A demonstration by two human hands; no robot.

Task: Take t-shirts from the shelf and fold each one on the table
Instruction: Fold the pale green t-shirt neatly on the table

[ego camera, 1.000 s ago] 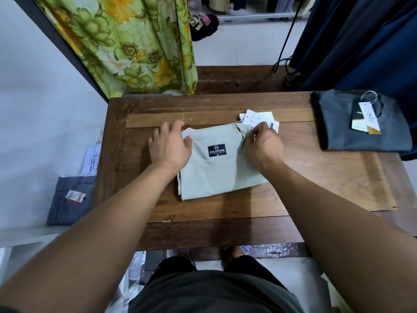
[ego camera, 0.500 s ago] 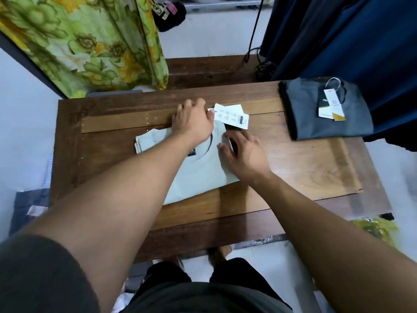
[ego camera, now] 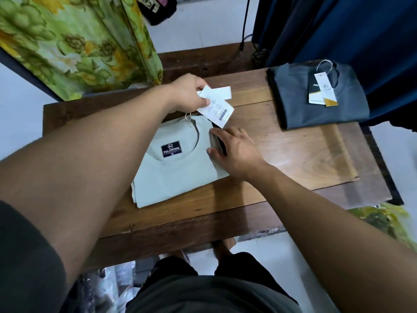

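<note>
The table [ego camera: 293,154] is dark-stained wood with visible grain, its middle boards lighter with a dull sheen at right of centre. At centre the pale green shirt [ego camera: 180,175] is smooth matt cloth with a black woven-looking label [ego camera: 170,149], and the tags [ego camera: 217,105] above it are white matt paper on a thin string; the grey shirt [ego camera: 300,107] at upper right is matt cloth too, with paper tags on a thin loop. The floral curtain [ego camera: 74,46] at upper left is thin printed cloth, and the blue drape [ego camera: 349,28] at upper right is dark cloth with a slight sheen.
</note>
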